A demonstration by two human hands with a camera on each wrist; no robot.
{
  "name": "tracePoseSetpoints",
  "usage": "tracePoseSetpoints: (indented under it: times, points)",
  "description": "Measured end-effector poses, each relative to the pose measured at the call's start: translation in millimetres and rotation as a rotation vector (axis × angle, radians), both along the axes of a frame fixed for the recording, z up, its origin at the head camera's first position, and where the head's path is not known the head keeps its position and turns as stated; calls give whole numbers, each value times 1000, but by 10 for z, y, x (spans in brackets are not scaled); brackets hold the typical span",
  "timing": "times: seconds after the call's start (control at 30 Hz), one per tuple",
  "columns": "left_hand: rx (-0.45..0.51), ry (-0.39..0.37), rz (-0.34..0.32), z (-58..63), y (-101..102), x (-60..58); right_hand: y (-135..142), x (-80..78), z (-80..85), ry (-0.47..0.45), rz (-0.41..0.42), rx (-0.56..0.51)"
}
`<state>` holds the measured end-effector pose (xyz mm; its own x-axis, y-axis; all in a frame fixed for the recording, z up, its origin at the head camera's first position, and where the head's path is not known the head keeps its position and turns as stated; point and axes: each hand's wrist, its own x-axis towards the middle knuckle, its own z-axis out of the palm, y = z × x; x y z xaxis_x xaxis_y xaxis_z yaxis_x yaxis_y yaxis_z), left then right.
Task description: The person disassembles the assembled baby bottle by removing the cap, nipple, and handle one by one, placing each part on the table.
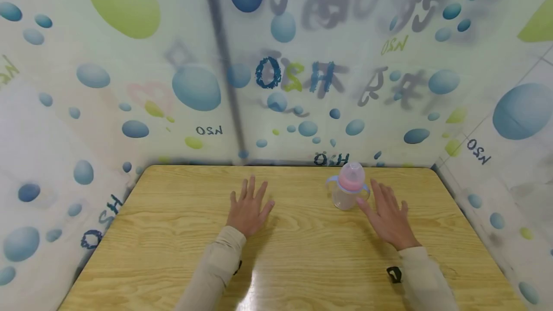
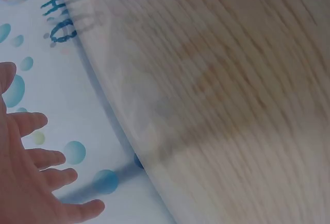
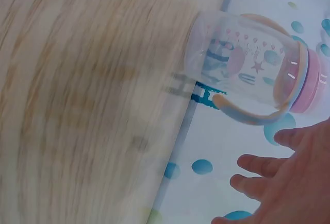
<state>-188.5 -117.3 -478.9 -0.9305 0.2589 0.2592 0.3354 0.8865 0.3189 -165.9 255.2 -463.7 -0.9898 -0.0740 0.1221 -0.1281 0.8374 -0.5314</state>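
A clear baby bottle [image 1: 344, 199] with a pink collar, a domed see-through cap and two pale blue handles stands upright near the back of the table. Just to its right, my right hand [image 1: 390, 220] has its fingers spread, the thumb tip right by the bottle's lower side. Printed pictures on the bottle [image 3: 242, 59] show in the right wrist view, where the right hand [image 3: 294, 177] reaches in from the corner with nothing in its grasp. Well to the left of the bottle, my left hand [image 1: 247, 211] is over the wooden tabletop with its fingers splayed, holding nothing.
The wood-grain table [image 1: 181, 234] meets a white wall [image 1: 281, 124] printed with blue and green drops and letters along its back edge. Similar patterned panels flank it at left and right. A dark object [image 1: 394, 274] shows beside the right sleeve.
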Motion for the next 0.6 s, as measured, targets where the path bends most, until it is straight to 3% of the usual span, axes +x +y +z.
tracePoseSetpoints:
  times: [0.4,0.6]
  points:
    - [80,-80,-48,-8,143,1,-112,-128,50,57,25,-81]
    - [87,-81,-66,-31,202,14,-169,-191,50,47,59,-241]
